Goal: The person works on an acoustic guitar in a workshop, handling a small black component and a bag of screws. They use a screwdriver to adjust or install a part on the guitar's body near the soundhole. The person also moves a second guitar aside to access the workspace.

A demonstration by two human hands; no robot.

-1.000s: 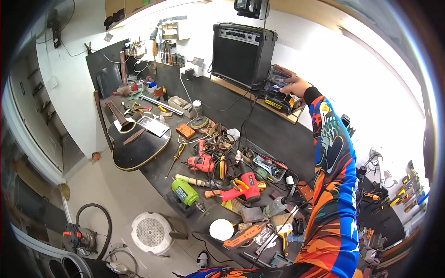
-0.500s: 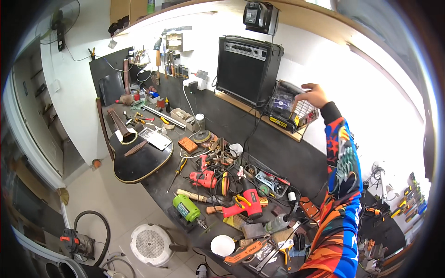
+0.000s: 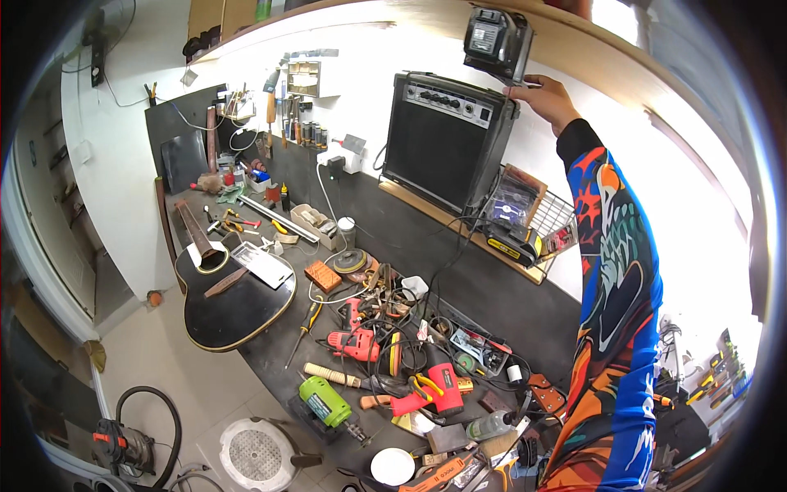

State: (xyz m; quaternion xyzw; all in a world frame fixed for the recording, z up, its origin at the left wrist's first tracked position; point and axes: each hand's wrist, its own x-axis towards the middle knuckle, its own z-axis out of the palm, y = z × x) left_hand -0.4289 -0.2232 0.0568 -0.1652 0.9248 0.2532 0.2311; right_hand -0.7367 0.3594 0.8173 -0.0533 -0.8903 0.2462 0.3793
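Observation:
My right hand point(image 3: 545, 100) reaches up to the top right corner of a black amplifier point(image 3: 443, 143), just below a dark boxy device point(image 3: 496, 45). Its fingers are partly stretched out and apart; whether they touch the amplifier or device is unclear. Below the hand, a wire rack point(image 3: 551, 215) holds packets, with a black-and-yellow item point(image 3: 512, 242) at its front. My left hand is not in view.
The dark workbench point(image 3: 516, 303) carries red power tools point(image 3: 352, 344), a green motor point(image 3: 324, 402), a bottle point(image 3: 488, 425) and cables. A black guitar body point(image 3: 238, 303) lies at its left. A stool point(image 3: 254, 451) and vacuum point(image 3: 123, 447) stand on the floor.
My right hand has moved up from the black-and-yellow item and rack to the amplifier's top corner. The view has shifted, bringing more of the shelf and upper device into frame.

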